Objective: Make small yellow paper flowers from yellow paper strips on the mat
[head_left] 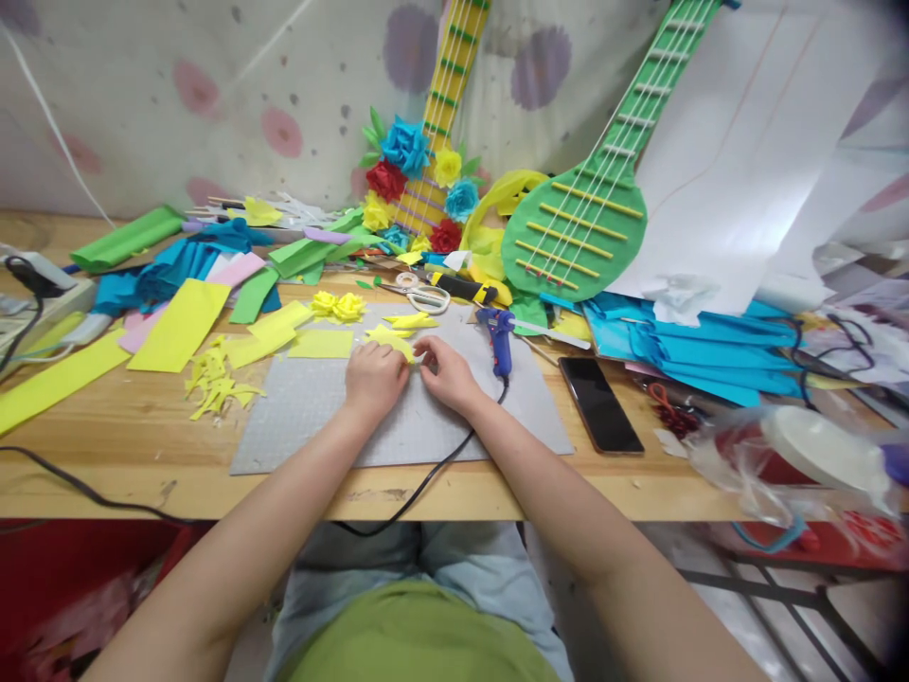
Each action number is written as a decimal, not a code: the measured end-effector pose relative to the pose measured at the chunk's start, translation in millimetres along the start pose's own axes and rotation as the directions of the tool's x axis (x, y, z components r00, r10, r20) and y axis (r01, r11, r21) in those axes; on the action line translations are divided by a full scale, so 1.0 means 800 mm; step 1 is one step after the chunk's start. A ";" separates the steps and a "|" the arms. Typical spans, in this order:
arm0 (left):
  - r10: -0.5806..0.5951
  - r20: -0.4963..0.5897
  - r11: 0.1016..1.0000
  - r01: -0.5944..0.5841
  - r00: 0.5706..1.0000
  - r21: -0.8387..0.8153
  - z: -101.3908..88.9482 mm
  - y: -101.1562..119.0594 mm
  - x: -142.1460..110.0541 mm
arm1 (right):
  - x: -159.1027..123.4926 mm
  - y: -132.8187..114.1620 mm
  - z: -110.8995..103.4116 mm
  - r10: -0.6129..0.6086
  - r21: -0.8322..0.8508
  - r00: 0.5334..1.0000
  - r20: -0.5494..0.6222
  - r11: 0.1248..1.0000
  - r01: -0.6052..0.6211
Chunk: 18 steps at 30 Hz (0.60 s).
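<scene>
Over the grey cutting mat (305, 417), my left hand (376, 377) is closed with curled fingers on a small piece of yellow crepe paper (389, 338). My right hand (446, 373) pinches at the right end of the same paper, its thumb and forefinger close together. The fingertips partly hide this piece. Just beyond my hands lie more cut yellow paper pieces (412, 321) and finished yellow paper flowers (339, 306). A flat yellow rectangle (321, 344) rests left of my left hand. To the right of my right hand is a blue glue gun (499, 343).
Scissors (418, 297) and a yellow-black cutter (465, 288) lie behind the mat. A phone (600, 405) rests on the right. Yellow scraps (217, 381) sit left. A green paper guitar (579, 232) leans at the back. The glue gun's black cord (418, 491) crosses the mat.
</scene>
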<state>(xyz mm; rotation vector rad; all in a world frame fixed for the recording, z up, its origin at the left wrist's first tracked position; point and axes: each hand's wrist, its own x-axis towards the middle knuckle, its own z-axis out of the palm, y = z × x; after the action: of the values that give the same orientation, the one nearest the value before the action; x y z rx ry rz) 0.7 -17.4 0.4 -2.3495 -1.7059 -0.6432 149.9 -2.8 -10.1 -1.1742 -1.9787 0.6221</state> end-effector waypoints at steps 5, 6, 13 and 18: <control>-0.024 0.061 0.999 0.026 0.998 -0.037 0.010 -0.003 0.004 | 0.003 0.005 0.003 -0.017 -0.077 1.000 -0.013 0.997 0.016; -0.028 0.071 0.998 0.032 0.997 -0.056 0.011 -0.005 0.004 | 0.003 0.005 0.004 -0.017 -0.093 1.000 -0.005 0.995 0.016; -0.069 0.087 0.975 0.085 0.994 -0.206 0.006 -0.020 0.002 | 0.004 0.004 0.002 0.055 -0.133 0.998 -0.023 0.989 -0.057; -0.123 0.125 0.961 0.149 0.984 -0.231 0.007 -0.023 0.003 | 0.006 0.003 0.001 0.103 -0.102 0.995 -0.021 0.989 -0.104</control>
<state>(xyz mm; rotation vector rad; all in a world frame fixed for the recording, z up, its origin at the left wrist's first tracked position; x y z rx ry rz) -14.1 -7.0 -5.8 -2.4841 -1.9521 -0.7983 149.2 2.5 -10.3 -1.3472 -1.9659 0.5670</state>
